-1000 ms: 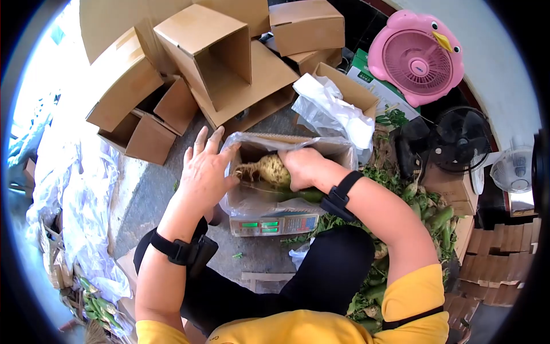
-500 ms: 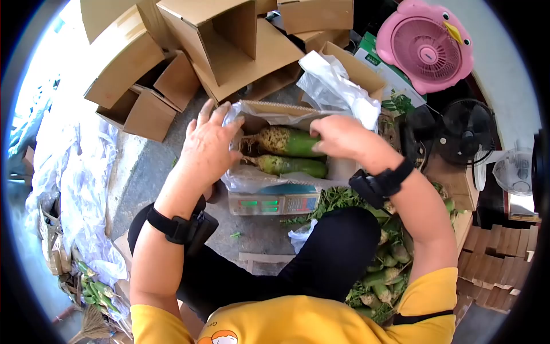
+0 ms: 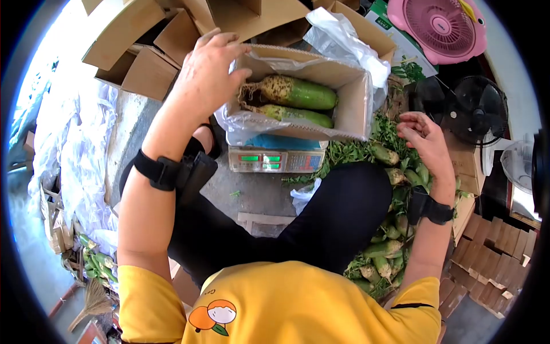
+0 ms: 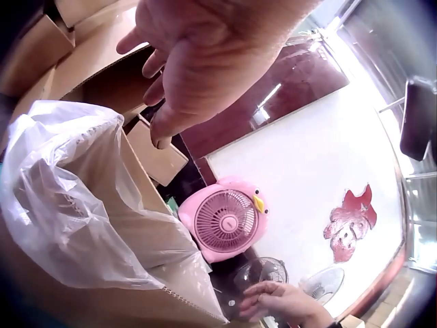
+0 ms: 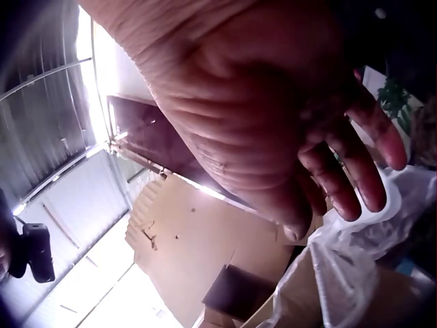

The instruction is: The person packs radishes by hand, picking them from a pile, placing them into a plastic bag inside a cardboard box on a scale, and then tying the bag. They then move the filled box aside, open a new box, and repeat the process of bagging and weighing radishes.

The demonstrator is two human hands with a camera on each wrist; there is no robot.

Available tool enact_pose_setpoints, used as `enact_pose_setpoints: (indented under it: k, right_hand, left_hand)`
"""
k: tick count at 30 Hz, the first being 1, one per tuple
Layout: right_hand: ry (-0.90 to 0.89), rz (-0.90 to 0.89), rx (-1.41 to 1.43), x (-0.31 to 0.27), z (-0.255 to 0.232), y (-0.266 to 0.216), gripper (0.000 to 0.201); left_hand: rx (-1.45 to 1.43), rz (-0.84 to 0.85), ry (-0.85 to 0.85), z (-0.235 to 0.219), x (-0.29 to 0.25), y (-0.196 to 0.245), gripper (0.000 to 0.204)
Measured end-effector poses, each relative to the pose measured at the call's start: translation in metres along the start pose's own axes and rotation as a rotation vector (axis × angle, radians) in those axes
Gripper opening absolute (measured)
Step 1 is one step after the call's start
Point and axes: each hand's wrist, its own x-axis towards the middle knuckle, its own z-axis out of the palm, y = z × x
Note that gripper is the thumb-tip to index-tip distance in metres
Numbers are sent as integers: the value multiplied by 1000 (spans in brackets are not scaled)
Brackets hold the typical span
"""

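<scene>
A cardboard box lined with clear plastic sits on a digital scale between the person's knees. Inside it, two long green radishes lie side by side, soil-stained root ends to the left. The left hand is at the box's left end, fingers loosely extended with nothing between them. Its palm shows above the liner in the left wrist view. To the right of the box, the right hand hovers over a heap of leafy radishes, fingers slightly bent and holding nothing.
Several cardboard boxes stand behind and to the left. White plastic spills from another box at the back. A pink fan and a black fan stand at right. Plastic sheeting lies along the left.
The right hand has let go of the upper radish in the box and moved right, out over the heap. The left hand has stayed at the box's left end. The view has tilted down.
</scene>
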Motion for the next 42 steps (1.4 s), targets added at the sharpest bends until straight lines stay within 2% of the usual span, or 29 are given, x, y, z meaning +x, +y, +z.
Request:
enact_pose_setpoints:
  k: [2,7,10,12,14,16,20,22,24,26,29,30,33,35,38,40,42]
  right_hand:
    - [56,95,35,-11,3,19,30]
    - [78,156,61,-30,14,94,31]
    - [86,327,-86,-49,22,123,29]
    - [117,221,-149,-62,38,218,26]
    - [74,230,-170,-77,54,237,27]
    - [13,357,-224,-85,75,237,28]
    - [-41,244,-352,-69,125,278,31]
    - [32,3,-527,-56,140,274,36]
    - [78,-92,-582,-37,148,257,42]
    - [-4,-42,-728,-19,150,231,47]
    - [-22,-177,-707,3,160,230,49]
    - [-44,-191,-779,11,167,238,41]
    - [-50,-130,-911,28,172,259,31]
    - [103,80,-869,38,166,266,28]
    - [129,210,-821,47,167,264,29]
    - [158,240,-771,45,167,259,31]
    - [294,183,-482,33,156,247,30]
  left_hand:
    - [0,25,5,-1,1,0,33]
    - [-27,-16,-68,-7,2,6,36]
    - [-40,-2,-37,-3,0,7,35]
    - [-54,3,-65,-5,1,8,34]
    - [-46,18,-87,-4,-2,6,32]
    - [-58,-3,-131,-5,-3,8,34]
    - [-11,22,-208,-7,1,11,36]
    - [-38,-1,-222,-8,0,16,37]
    - [-52,-14,-226,-6,-2,17,37]
    - [-65,-53,-258,-4,-1,18,37]
    - [-36,-52,-286,0,-1,18,36]
    - [-33,-62,-296,2,-2,17,36]
    - [-52,-69,-324,5,3,18,37]
    - [-63,-104,-352,5,5,17,38]
    - [-31,-80,-372,7,6,19,39]
    - [-52,-74,-370,9,6,17,39]
    - [-93,-128,-381,10,7,22,38]
